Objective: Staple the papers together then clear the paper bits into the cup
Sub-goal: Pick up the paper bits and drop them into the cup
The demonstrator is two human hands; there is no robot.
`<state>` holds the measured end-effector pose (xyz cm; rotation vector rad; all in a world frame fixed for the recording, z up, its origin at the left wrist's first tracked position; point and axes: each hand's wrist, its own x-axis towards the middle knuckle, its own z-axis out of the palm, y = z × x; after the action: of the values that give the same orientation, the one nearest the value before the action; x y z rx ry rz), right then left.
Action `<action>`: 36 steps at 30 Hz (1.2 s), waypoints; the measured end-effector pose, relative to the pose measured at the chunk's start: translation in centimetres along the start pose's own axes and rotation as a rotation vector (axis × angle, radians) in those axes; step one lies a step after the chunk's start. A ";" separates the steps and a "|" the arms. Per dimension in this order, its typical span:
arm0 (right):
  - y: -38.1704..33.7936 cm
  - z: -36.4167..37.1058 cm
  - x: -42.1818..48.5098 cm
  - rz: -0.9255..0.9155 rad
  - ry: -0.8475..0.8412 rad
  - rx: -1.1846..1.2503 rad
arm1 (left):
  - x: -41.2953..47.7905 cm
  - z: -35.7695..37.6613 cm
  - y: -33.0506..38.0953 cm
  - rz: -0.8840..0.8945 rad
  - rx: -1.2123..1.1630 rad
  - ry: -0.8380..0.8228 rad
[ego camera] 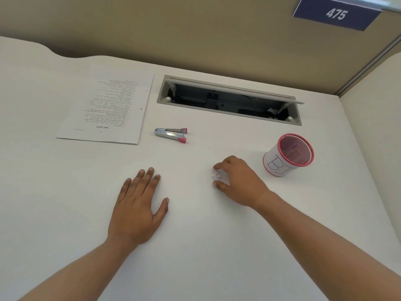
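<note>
Reading the printed lines on the papers (107, 105) is not possible; the text runs upside down in the upper left of the frame and is too small. Whether a staple binds the sheets cannot be told, though the stack lies squared with two dark dots near its right edge. Inside the open cable hatch (230, 101), upper centre, only dim shapes show. A blue sign (337, 14) reading 475 is cut off at the top right corner, and both forearms run out of the bottom edge.

At centre right, the right hand (238, 181) curls over a small heap of paper bits (218, 176) on the white desk (65, 192); its fingers are bent and drawn together around the heap, the thumb below it and fingertips above, touching the scraps. How many bits lie under the palm is hidden. The left hand (138, 205), lower centre, rests flat on the desk, fingers close together, thumb spread, holding nothing.

A pink mesh cup (288, 155) with a white label stands just right of the right hand. The stapler (171, 134), silver with pink ends, lies between papers and cup.
</note>
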<state>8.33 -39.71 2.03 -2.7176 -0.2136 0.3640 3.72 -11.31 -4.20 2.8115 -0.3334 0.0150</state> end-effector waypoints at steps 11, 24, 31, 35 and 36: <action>-1.9 0.7 -0.4 -0.115 -0.032 -0.157 | 0.0 0.1 0.0 0.004 0.007 0.014; -3.2 1.1 1.1 0.074 -0.012 -0.201 | 0.0 0.2 -0.1 0.010 0.005 0.012; -2.0 -1.1 1.1 0.444 0.010 0.540 | 0.0 0.1 0.0 0.009 0.011 0.013; -2.4 -2.7 0.3 0.590 0.056 1.204 | 0.0 0.1 -0.1 0.009 0.016 0.002; -2.6 -3.3 0.1 0.614 0.068 1.298 | 0.0 0.1 -0.1 0.007 0.016 0.000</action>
<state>9.08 -38.47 5.95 -1.4308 0.6682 0.3753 3.72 -11.26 -4.27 2.8265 -0.3451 0.0198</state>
